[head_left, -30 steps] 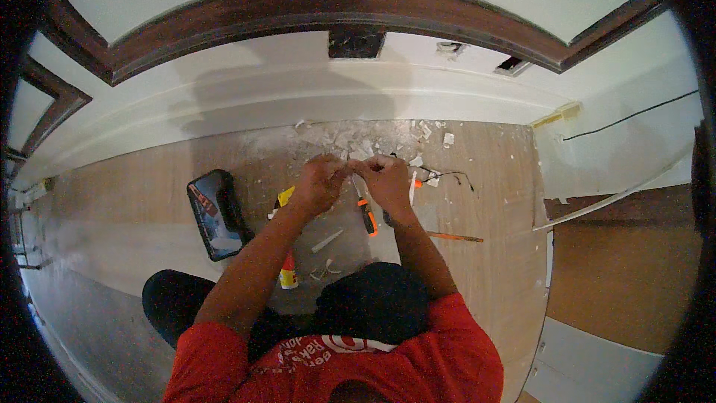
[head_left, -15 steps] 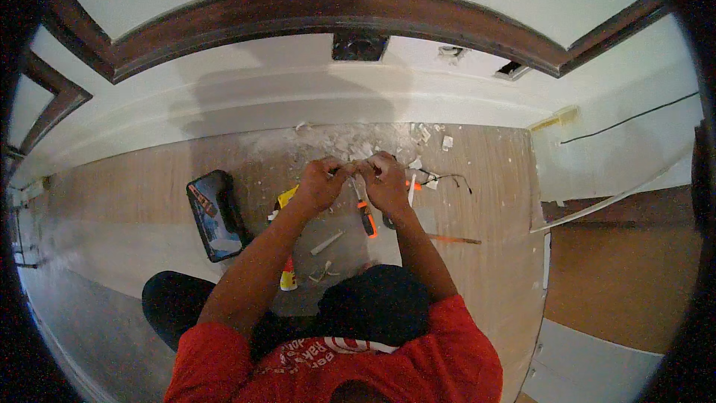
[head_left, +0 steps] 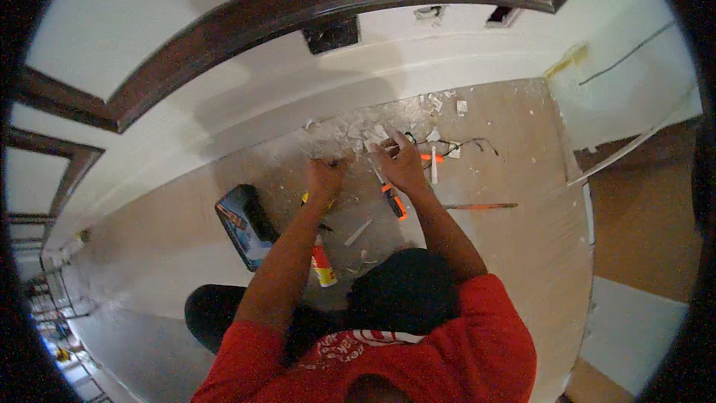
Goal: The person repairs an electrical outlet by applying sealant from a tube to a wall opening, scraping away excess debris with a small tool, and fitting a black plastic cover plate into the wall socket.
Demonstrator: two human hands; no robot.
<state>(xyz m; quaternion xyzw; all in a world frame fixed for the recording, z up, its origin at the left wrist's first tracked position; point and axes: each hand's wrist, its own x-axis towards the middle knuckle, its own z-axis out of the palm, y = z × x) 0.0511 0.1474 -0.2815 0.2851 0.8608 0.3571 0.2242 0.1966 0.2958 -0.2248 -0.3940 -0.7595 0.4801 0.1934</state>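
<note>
Over the dusty floor, my left hand (head_left: 326,177) is closed with its fingers curled in; whatever it holds is too small to make out. A short gap away, my right hand (head_left: 401,164) has its thumb and fingers bent together in a pinch, their content hidden. Just below the right hand lies a screwdriver (head_left: 394,203) with an orange and black handle. Pale broken chips (head_left: 362,131) are scattered beyond both hands. Right of the right hand are a white strip (head_left: 434,166), an orange piece (head_left: 430,157) and a thin black wire (head_left: 481,145).
A dark case (head_left: 246,225) lies left of my left arm. Nearer me are a red and yellow container (head_left: 323,265) and another white strip (head_left: 358,233). A thin orange-brown stick (head_left: 485,207) lies to the right. The wall ahead has a dark square opening (head_left: 333,35).
My hands, together before, have moved apart. The view has shifted and turned, so the floor things appear farther right and tilted; they seem to lie where they were.
</note>
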